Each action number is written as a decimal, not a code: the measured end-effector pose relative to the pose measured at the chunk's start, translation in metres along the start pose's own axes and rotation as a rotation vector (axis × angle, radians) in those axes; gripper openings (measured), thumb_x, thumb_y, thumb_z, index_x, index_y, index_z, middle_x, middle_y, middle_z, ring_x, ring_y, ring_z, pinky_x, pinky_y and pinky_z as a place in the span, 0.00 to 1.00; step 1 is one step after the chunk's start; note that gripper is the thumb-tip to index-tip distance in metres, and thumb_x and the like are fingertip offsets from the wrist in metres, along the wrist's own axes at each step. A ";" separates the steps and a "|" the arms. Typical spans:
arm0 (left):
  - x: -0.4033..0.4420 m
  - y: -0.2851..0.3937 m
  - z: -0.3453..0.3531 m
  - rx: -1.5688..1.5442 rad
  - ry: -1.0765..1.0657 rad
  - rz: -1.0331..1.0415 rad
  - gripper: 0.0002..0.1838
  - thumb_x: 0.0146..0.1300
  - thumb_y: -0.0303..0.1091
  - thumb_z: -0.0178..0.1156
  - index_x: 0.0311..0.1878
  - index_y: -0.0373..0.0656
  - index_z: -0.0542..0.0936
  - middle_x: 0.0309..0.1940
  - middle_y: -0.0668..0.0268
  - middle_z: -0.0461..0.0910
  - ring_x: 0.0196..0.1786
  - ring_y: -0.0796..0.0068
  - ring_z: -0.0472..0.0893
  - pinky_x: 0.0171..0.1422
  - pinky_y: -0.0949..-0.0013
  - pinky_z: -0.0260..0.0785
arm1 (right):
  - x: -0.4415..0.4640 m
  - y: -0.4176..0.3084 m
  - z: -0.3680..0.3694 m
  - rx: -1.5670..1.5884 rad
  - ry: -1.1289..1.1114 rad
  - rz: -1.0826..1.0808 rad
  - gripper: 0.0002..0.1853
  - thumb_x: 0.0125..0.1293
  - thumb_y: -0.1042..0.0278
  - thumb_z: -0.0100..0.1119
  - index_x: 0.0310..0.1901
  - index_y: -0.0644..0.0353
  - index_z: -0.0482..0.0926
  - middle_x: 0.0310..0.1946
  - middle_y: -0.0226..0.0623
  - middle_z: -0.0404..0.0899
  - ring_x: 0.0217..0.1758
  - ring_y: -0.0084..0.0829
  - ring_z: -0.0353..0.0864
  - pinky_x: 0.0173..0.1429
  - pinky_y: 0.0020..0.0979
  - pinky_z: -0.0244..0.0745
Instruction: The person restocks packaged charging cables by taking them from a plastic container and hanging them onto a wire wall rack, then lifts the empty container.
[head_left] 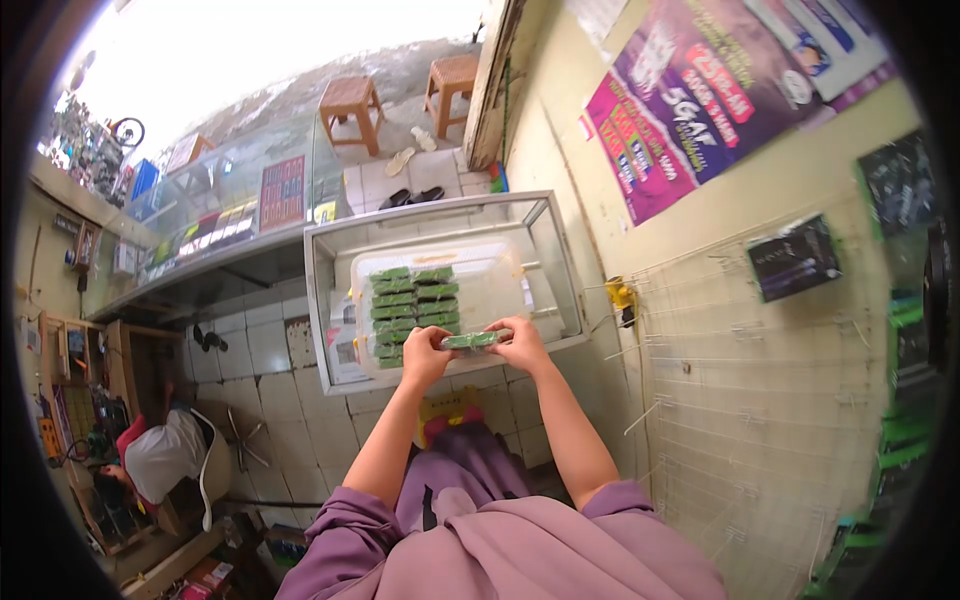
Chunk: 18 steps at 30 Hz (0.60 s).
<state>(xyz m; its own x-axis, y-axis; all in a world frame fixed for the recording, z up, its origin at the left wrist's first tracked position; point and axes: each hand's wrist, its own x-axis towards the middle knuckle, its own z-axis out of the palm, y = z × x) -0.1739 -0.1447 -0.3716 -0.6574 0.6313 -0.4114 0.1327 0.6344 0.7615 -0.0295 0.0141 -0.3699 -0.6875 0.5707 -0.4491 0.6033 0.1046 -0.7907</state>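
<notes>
Pale tiles (268,357) cover the floor to the left of a metal-framed glass counter (430,211), which stands in the middle of the frame. Beyond it, near the top, I see two brown stools (350,97), with pale sandals (401,161) and dark shoes (412,197) on the floor between them and me. A long glass display case (215,238) runs across the upper left, with a red sign (283,193) on it. At the lower left of the frame, a person (168,457) in a light top is beside a white chair (214,470). Purple posters (690,110) hang on the wall at the upper right, and below them a wire rack (710,400) carries a dark package (794,257).

On the counter sits a clear plastic box (496,290). Green bundles (392,311) lie in two columns along its left side, while much of its right side shows bare plastic. Over the near side of the box I hold one green packet (473,341) level, its length running from left to right. My left hand (427,357) grips its left end and my right hand (520,346) grips the right end, the fingers of both closed on it.
</notes>
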 end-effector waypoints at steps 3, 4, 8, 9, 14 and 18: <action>-0.018 0.037 -0.019 -0.093 -0.031 0.136 0.20 0.49 0.29 0.78 0.47 0.44 0.85 0.47 0.64 0.78 0.47 0.67 0.84 0.51 0.65 0.78 | -0.031 -0.026 -0.033 0.029 0.060 -0.168 0.22 0.51 0.75 0.77 0.50 0.56 0.84 0.43 0.33 0.82 0.48 0.29 0.83 0.46 0.33 0.80; -0.021 0.046 -0.019 -0.206 0.009 0.213 0.23 0.50 0.28 0.77 0.50 0.44 0.82 0.48 0.63 0.77 0.47 0.67 0.83 0.49 0.64 0.78 | -0.040 -0.037 -0.044 0.106 0.104 -0.215 0.20 0.52 0.73 0.77 0.49 0.58 0.83 0.39 0.31 0.82 0.46 0.27 0.84 0.46 0.29 0.79; -0.065 0.126 -0.021 -0.297 0.214 0.434 0.45 0.48 0.30 0.77 0.70 0.48 0.64 0.56 0.58 0.70 0.55 0.62 0.77 0.55 0.61 0.73 | -0.080 -0.082 -0.078 0.503 0.273 -0.272 0.18 0.57 0.68 0.76 0.42 0.65 0.77 0.34 0.31 0.81 0.36 0.20 0.83 0.40 0.23 0.77; -0.077 0.145 -0.017 -0.309 0.242 0.522 0.47 0.47 0.32 0.78 0.70 0.47 0.63 0.57 0.57 0.69 0.57 0.61 0.76 0.56 0.59 0.73 | -0.090 -0.091 -0.086 0.502 0.305 -0.295 0.18 0.57 0.68 0.76 0.42 0.65 0.77 0.34 0.31 0.81 0.36 0.20 0.83 0.40 0.23 0.77; -0.131 0.218 0.007 -0.150 0.104 0.918 0.50 0.44 0.32 0.77 0.71 0.42 0.62 0.61 0.50 0.68 0.62 0.47 0.72 0.63 0.52 0.70 | -0.139 -0.141 -0.118 0.152 0.816 -0.330 0.22 0.55 0.61 0.77 0.35 0.64 0.71 0.30 0.39 0.81 0.28 0.28 0.85 0.31 0.30 0.78; -0.130 0.252 0.027 -0.113 0.256 1.008 0.44 0.49 0.25 0.70 0.71 0.42 0.62 0.62 0.47 0.67 0.62 0.40 0.71 0.63 0.47 0.68 | -0.173 -0.184 -0.141 0.124 1.020 -0.460 0.21 0.56 0.62 0.77 0.34 0.64 0.71 0.29 0.39 0.80 0.25 0.29 0.84 0.30 0.30 0.79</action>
<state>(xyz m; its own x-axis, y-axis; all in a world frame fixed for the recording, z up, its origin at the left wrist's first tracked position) -0.0353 -0.0554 -0.1399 -0.4195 0.7231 0.5488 0.6454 -0.1875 0.7405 0.0360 0.0112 -0.0879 -0.1476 0.9038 0.4017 0.2937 0.4278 -0.8548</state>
